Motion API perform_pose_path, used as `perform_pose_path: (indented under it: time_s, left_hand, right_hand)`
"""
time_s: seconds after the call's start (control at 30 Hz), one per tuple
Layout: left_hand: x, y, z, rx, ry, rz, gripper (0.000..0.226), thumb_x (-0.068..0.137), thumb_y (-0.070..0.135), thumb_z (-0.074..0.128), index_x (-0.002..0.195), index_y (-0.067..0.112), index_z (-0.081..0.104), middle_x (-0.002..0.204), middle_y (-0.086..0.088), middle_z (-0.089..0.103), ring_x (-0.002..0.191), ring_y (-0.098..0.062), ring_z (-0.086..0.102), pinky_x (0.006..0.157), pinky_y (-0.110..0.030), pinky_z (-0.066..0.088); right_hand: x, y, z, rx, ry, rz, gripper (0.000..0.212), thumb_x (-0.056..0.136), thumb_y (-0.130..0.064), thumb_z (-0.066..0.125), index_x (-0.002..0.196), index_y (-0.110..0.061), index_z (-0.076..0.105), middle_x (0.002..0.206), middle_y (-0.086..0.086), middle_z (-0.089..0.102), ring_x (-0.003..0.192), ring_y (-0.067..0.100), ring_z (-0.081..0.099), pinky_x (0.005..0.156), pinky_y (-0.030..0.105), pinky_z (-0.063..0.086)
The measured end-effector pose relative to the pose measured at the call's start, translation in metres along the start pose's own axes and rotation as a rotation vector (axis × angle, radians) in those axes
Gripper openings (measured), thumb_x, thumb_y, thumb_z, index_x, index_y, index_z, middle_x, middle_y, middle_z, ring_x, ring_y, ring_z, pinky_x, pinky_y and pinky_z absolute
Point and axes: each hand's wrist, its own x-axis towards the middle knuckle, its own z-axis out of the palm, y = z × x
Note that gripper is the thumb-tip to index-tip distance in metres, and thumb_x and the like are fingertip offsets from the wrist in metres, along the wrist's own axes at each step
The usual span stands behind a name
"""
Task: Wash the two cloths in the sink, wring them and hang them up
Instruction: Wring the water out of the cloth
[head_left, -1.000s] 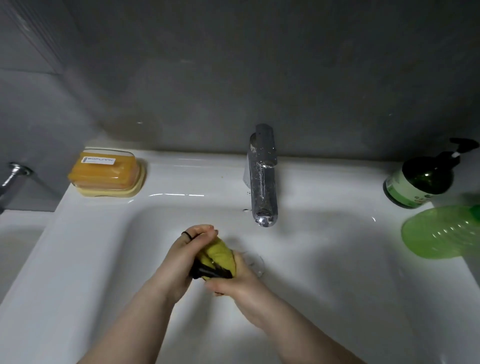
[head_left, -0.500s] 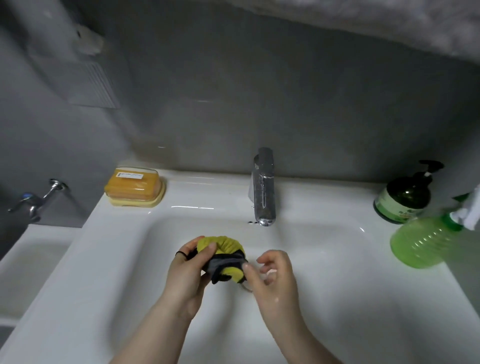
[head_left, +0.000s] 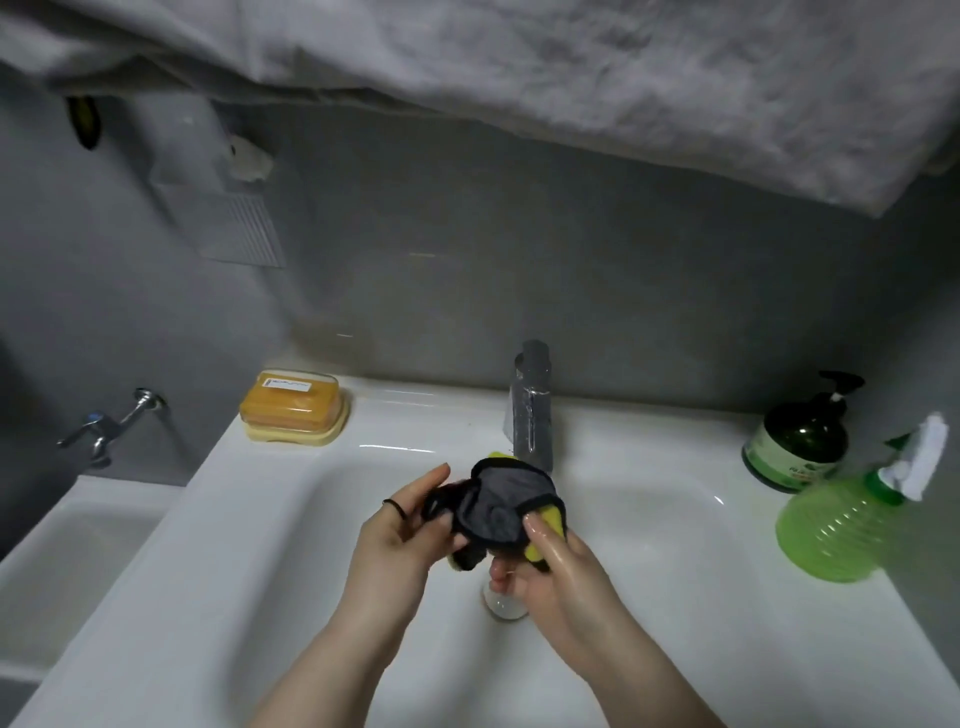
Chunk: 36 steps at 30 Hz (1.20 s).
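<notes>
Over the white sink (head_left: 270, 519) I hold a small wet cloth (head_left: 493, 506), grey on one face and yellow on the other, with a black edge. My left hand (head_left: 402, 530) grips its left side, thumb up and a dark ring on one finger. My right hand (head_left: 550, 564) pinches its right corner, where yellow shows. The cloth is partly spread between both hands, above the drain (head_left: 501, 605) and just in front of the chrome tap (head_left: 532, 410). No water runs from the tap. A second cloth is not visible in the sink.
A yellow soap box (head_left: 293, 410) sits on the sink's back left rim. A dark green pump bottle (head_left: 800, 441) and a light green spray bottle (head_left: 852, 525) stand at the right. A grey towel (head_left: 571, 78) hangs overhead. A wall tap (head_left: 111, 423) sticks out above a lower basin at left.
The balled-up cloth has been opened out, its grey face now showing. My right hand, apart from it half a second ago, has taken hold of its right corner. The view tilted upward.
</notes>
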Motion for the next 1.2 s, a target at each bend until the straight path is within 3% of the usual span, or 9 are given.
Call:
perform_pose_path:
  time_s: [0.33, 0.5, 0.6, 0.7, 0.8, 0.93, 1.03, 1.13, 1.2]
  left_hand:
    - [-0.001, 0.005, 0.004, 0.036, -0.034, -0.073, 0.023, 0.088, -0.001, 0.051, 0.092, 0.020, 0.060, 0.056, 0.004, 0.070, 0.055, -0.006, 0.065, 0.057, -0.017, 0.056]
    - [0.000, 0.005, 0.005, 0.168, -0.077, -0.055, 0.016, 0.085, 0.006, 0.057, 0.090, 0.018, 0.067, 0.051, 0.005, 0.064, 0.050, -0.005, 0.061, 0.051, -0.017, 0.052]
    - [0.002, 0.007, 0.007, 0.471, -0.020, 0.120, 0.018, 0.077, 0.012, 0.069, 0.082, 0.029, 0.070, 0.047, 0.010, 0.050, 0.045, 0.001, 0.047, 0.051, -0.012, 0.040]
    - [0.001, 0.009, 0.007, 0.773, 0.044, 0.343, 0.034, 0.072, 0.020, 0.073, 0.063, 0.050, 0.059, 0.064, 0.013, 0.049, 0.063, 0.006, 0.049, 0.057, -0.008, 0.034]
    - [0.000, 0.009, 0.006, 0.838, 0.013, 0.412, 0.029, 0.074, 0.012, 0.070, 0.063, 0.038, 0.062, 0.076, 0.022, 0.055, 0.080, 0.008, 0.053, 0.067, 0.002, 0.034]
    - [0.003, 0.019, 0.008, 0.472, 0.137, 0.315, 0.032, 0.085, 0.001, 0.055, 0.064, 0.026, 0.056, 0.071, 0.013, 0.065, 0.078, 0.002, 0.062, 0.073, -0.003, 0.042]
    - [0.003, 0.037, 0.013, 0.159, 0.138, 0.241, 0.026, 0.093, 0.003, 0.039, 0.072, 0.016, 0.048, 0.056, 0.008, 0.067, 0.059, -0.002, 0.064, 0.060, -0.011, 0.050]
    - [0.006, 0.067, 0.010, 0.092, 0.166, 0.341, 0.026, 0.093, 0.002, 0.039, 0.072, 0.014, 0.048, 0.055, 0.002, 0.060, 0.046, 0.000, 0.056, 0.050, -0.009, 0.046]
    - [0.008, 0.087, 0.003, 0.091, 0.196, 0.422, 0.026, 0.090, -0.001, 0.045, 0.070, 0.013, 0.052, 0.058, -0.002, 0.058, 0.048, -0.004, 0.057, 0.051, -0.009, 0.046]
  right_hand:
    - [-0.001, 0.005, -0.010, 0.016, -0.114, -0.030, 0.033, 0.069, -0.019, 0.049, 0.099, -0.013, 0.062, 0.090, -0.002, 0.074, 0.084, 0.012, 0.067, 0.065, 0.022, 0.055]
    - [-0.003, 0.002, -0.017, 0.047, -0.148, 0.016, 0.040, 0.067, -0.016, 0.051, 0.106, -0.010, 0.060, 0.099, 0.005, 0.070, 0.096, 0.018, 0.063, 0.085, 0.029, 0.050]
    - [-0.003, 0.004, -0.019, 0.009, -0.160, 0.051, 0.040, 0.064, -0.018, 0.054, 0.102, -0.012, 0.061, 0.092, 0.001, 0.073, 0.090, 0.015, 0.066, 0.085, 0.030, 0.049]
    - [-0.004, 0.005, -0.018, -0.005, -0.192, 0.040, 0.036, 0.067, -0.016, 0.052, 0.101, -0.011, 0.062, 0.089, 0.000, 0.074, 0.084, 0.012, 0.069, 0.070, 0.025, 0.056]
    - [-0.003, 0.006, -0.019, -0.018, -0.210, 0.051, 0.036, 0.068, -0.016, 0.052, 0.102, -0.010, 0.062, 0.090, 0.002, 0.074, 0.084, 0.014, 0.069, 0.068, 0.025, 0.056]
    - [-0.001, 0.007, -0.021, -0.020, -0.193, 0.074, 0.032, 0.068, -0.023, 0.051, 0.093, -0.007, 0.063, 0.071, 0.007, 0.071, 0.061, 0.016, 0.065, 0.058, 0.025, 0.054]
    - [-0.001, -0.001, -0.017, -0.061, -0.175, 0.205, 0.037, 0.076, -0.036, 0.045, 0.086, -0.003, 0.060, 0.057, 0.010, 0.064, 0.052, 0.019, 0.059, 0.051, 0.028, 0.049]
    - [0.002, -0.005, -0.014, -0.507, -0.059, 0.272, 0.039, 0.093, -0.039, 0.038, 0.084, -0.006, 0.057, 0.058, 0.006, 0.063, 0.050, 0.017, 0.054, 0.051, 0.024, 0.044]
    - [0.001, -0.014, -0.010, -0.855, 0.025, 0.008, 0.019, 0.088, -0.035, 0.053, 0.078, -0.019, 0.057, 0.065, -0.003, 0.060, 0.059, 0.012, 0.054, 0.058, 0.019, 0.043]
